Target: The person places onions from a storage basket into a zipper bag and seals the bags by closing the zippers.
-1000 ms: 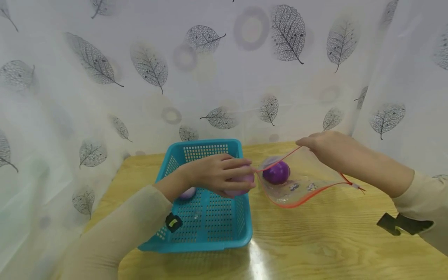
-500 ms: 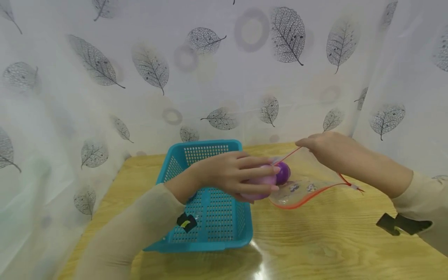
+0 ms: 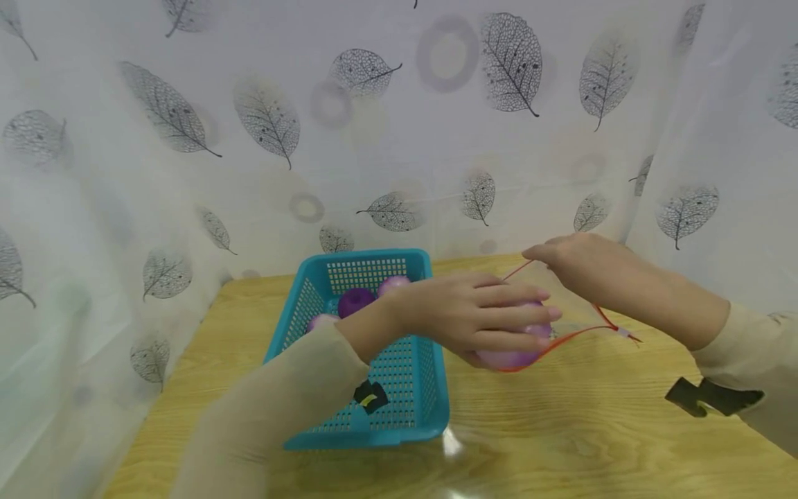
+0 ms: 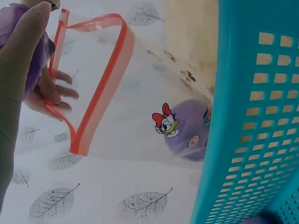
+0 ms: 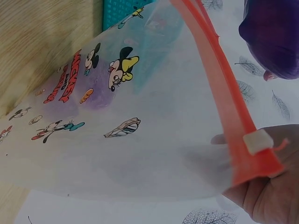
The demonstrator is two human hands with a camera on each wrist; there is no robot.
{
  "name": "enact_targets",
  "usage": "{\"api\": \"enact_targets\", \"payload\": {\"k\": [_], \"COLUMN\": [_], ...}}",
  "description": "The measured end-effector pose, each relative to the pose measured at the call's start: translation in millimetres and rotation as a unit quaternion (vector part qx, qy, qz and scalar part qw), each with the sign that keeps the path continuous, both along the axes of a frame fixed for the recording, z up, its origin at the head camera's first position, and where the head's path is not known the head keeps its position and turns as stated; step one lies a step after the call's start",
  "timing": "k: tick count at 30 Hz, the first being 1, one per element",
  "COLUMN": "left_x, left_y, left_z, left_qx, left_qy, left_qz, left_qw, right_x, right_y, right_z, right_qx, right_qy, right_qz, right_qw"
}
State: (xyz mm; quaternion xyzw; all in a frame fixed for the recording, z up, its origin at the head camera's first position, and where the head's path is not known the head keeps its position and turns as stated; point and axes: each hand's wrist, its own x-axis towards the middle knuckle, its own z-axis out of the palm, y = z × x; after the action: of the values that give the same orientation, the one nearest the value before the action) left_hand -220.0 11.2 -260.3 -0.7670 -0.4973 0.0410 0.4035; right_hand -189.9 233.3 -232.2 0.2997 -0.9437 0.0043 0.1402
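My left hand [image 3: 464, 312] holds a round, glossy, light-purple ball [image 3: 536, 327] at the mouth of a clear zip bag [image 3: 582, 324]; its fingers spread across the ball's top. In the right wrist view a dark purple ball [image 5: 273, 37] with a small nub shows beside the bag's orange-red rim. My right hand [image 3: 598, 277] pinches that rim and keeps the mouth spread. Through the bag, printed with cartoon figures, another purple ball [image 4: 184, 128] shows in the left wrist view. Left fingers partly hide the held ball.
Left of the bag stands a blue-green perforated basket [image 3: 436, 388], with several purple balls inside, among them a dark one [image 3: 355, 302]. Both rest on a wood-grain table [image 3: 561, 430]. A leaf-patterned white sheet [image 3: 399, 138] hangs behind.
My left hand has carried the ball rightward from over the basket to the bag's mouth, uncovering more balls in the basket. The right hand has stayed nearly in place on the rim.
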Motion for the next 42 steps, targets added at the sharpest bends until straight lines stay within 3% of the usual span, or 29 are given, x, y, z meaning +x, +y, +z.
{"api": "enact_targets", "payload": {"k": [4,9,12,18,23,27,33,38,42], "left_x": [-0.8,0.6,1.8,1.4,1.2,2.0,4.8,6.3,7.5], "left_y": [8,18,20,19,23,28,31,30,30], "left_z": [-4.9,-12.4,-16.1,-23.6,-30.2,-33.6,-34.5,-33.1,-32.7], "left_qx": [0.008,0.030,0.024,-0.027,-0.018,0.007,0.003,0.015,0.019], "left_qy": [-0.001,0.005,-0.010,-0.094,-0.138,-0.122,-0.055,-0.013,-0.021], "left_qz": [-0.023,-0.025,-0.013,0.044,0.078,0.089,0.104,0.109,0.124], "left_qw": [0.9997,0.9992,0.9996,0.9943,0.9872,0.9885,0.9930,0.9938,0.9918], "right_x": [-1.6,-2.1,-1.9,-2.4,-2.7,-2.1,-1.9,-3.1,-3.1], "right_y": [0,0,0,0,0,1,0,1,2], "right_z": [-0.1,0.8,1.7,2.7,1.8,1.7,3.9,5.1,5.4], "right_qx": [0.000,0.006,0.010,0.020,0.021,0.015,0.017,0.016,0.019], "right_qy": [0.008,0.018,0.015,-0.003,-0.006,-0.004,0.009,-0.008,-0.007], "right_qz": [0.002,0.005,0.003,-0.010,-0.013,-0.004,0.002,-0.005,0.000], "right_qw": [1.000,1.000,1.000,1.000,1.000,1.000,1.000,1.000,1.000]}}
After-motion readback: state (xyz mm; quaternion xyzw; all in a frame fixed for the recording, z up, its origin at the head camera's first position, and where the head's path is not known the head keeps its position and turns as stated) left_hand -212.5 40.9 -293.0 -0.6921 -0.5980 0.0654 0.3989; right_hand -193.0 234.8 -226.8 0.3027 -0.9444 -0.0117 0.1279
